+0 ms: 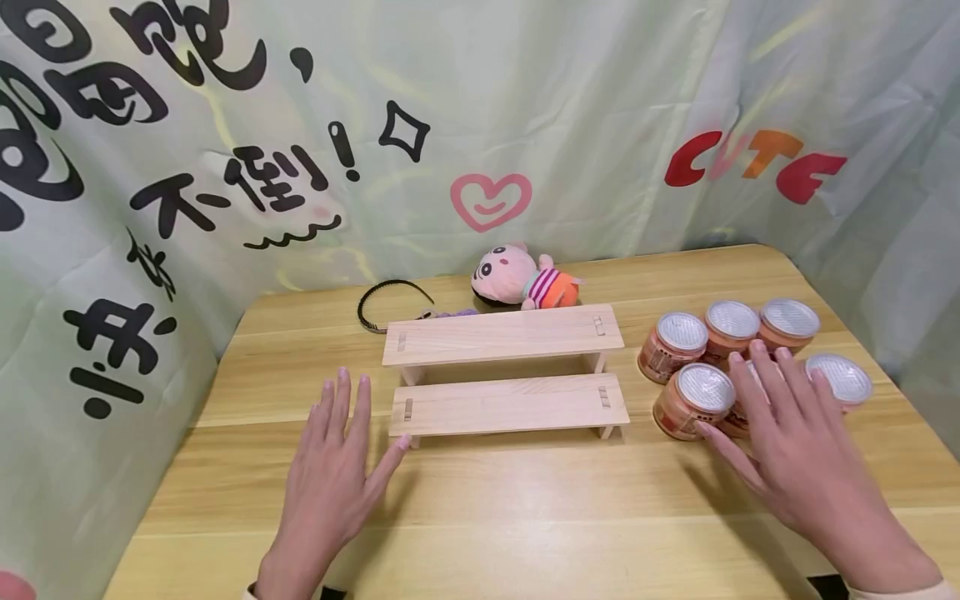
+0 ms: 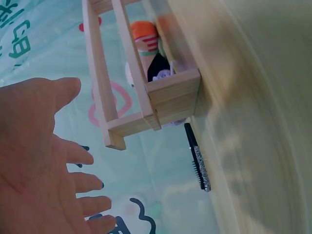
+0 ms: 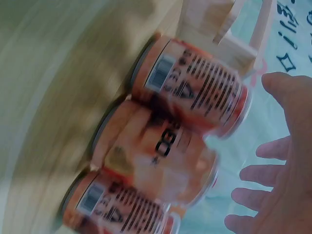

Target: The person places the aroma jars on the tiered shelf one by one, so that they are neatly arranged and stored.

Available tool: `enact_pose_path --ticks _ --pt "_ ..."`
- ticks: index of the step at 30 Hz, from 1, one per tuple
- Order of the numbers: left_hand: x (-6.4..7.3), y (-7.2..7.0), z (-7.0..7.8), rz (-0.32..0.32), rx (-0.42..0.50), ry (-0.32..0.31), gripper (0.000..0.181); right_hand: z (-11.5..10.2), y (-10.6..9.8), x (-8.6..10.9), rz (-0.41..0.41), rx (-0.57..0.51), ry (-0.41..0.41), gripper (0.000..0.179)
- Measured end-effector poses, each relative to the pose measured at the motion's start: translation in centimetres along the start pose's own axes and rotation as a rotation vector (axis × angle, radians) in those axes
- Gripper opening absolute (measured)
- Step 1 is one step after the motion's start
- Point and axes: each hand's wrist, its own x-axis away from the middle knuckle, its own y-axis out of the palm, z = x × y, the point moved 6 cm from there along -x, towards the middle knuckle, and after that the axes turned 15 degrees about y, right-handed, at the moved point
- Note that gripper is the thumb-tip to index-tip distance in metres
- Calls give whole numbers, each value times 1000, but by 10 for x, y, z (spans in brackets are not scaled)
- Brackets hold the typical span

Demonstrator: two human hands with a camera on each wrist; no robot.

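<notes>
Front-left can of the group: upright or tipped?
Upright. In the head view, the front-left can stands on the table with its round silver top facing up.

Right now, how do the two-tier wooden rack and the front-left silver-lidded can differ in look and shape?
The two-tier wooden rack is long, with straight-edged boards; the front-left silver-lidded can is round. The rack is pale, plain wood; the can is orange-toned with printing. Both stand on the wooden table.
</notes>
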Motion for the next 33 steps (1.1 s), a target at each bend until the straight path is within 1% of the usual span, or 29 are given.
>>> enact_pose_path --ticks 5,8,10,12,16,18,21,25,28,29,31,33 --pt "-2 2 -1 -46 122 -27 86 19 -3 2 -40 23 70 93" --pt "-5 4 -4 -63 175 -36 86 32 -3 4 -107 14 126 92" --pt "-7 6 -7 -71 211 -42 86 39 -5 5 -125 -3 149 93" --pt "-9 8 -11 -84 249 -49 87 43 -7 3 -116 -20 146 93" --pt "-14 14 -19 -106 349 -65 89 48 -15 -3 -32 -40 91 91" --pt "-16 17 -22 -117 413 -76 89 53 -18 -4 -23 -51 89 91" --pt "-19 22 -25 -129 523 -88 88 65 -18 0 -46 -89 137 89" --pt "-22 30 -29 -166 636 -131 88 87 -13 8 -164 -110 281 83" --pt "-23 37 -31 -200 700 -179 89 99 -8 12 -209 -115 346 88" --pt "-24 39 -32 -207 722 -193 90 102 -7 12 -203 -133 339 88" --pt "-25 43 -31 -219 774 -214 90 106 -5 9 -165 -176 300 89" --pt "-26 46 -30 -227 825 -230 92 109 -4 7 -133 -206 262 94"
